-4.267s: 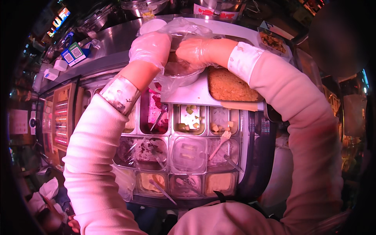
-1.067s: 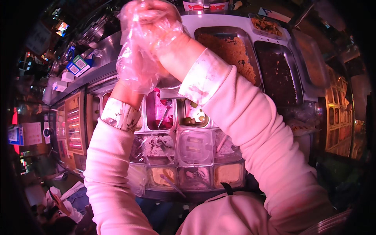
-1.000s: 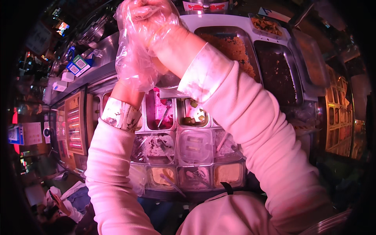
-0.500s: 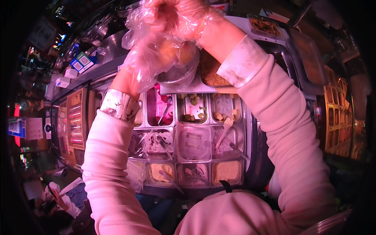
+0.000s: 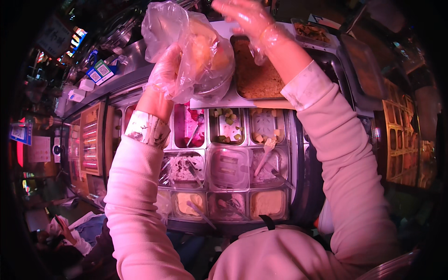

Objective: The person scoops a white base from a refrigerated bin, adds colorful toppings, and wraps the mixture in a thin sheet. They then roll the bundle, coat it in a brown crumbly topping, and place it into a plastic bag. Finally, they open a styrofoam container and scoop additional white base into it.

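The counter runs beneath both hands, its rows of metal wells lying nearer the body than the fingers. Below and to the right of the right fingers sits a shallow metal tray of brown crumbs. Closer to the left fingers, just to their right and a little nearer the body, is what looks like a clear bowl, partly veiled by film. The left hand, gloved in thin plastic, grips a clear plastic bag with curled fingers, its film spreading beyond and to the right of them. Inside, right of those fingers, shows a yellowish lump of food, too blurred to identify. The right hand, also gloved, is well apart, fingers extended and seemingly holding nothing. The step in hand seems to be supporting the bagged food one-handed over or beside the bowl; which, I cannot tell. A sound next move would call for a steady left grip, with loose film kept off the crumbs. Smallest, nearer the body than either hand's fingers, a pale utensil leans across a well.
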A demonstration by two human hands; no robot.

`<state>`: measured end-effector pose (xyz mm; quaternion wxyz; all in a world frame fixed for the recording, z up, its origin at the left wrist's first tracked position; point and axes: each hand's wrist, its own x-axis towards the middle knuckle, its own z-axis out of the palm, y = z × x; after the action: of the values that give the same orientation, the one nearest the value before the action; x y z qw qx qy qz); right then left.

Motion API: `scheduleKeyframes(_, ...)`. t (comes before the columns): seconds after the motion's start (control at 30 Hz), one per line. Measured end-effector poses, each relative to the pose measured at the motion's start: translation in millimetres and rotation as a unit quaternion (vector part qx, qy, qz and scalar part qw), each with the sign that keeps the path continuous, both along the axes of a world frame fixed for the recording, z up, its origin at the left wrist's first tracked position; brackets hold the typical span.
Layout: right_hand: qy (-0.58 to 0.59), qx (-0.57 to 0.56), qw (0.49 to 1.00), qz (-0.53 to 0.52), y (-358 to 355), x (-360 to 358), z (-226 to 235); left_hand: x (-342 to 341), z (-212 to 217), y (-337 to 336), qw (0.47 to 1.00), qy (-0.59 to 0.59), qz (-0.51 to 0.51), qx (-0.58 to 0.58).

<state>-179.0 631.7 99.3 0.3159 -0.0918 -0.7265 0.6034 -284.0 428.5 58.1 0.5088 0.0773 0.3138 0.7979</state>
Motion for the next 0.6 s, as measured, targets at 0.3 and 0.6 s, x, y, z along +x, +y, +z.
scheduleKeyframes(0.3, -0.019, -0.228, 0.966, 0.117, -37, 10, -31, 0, 12, 10, 0.999, -0.007, -0.045, 0.018)
scheduleKeyframes(0.6, 0.003, -0.198, 0.978, 0.071, -61, -4, -28, -19, -12, 2, 0.999, 0.004, -0.016, -0.029)
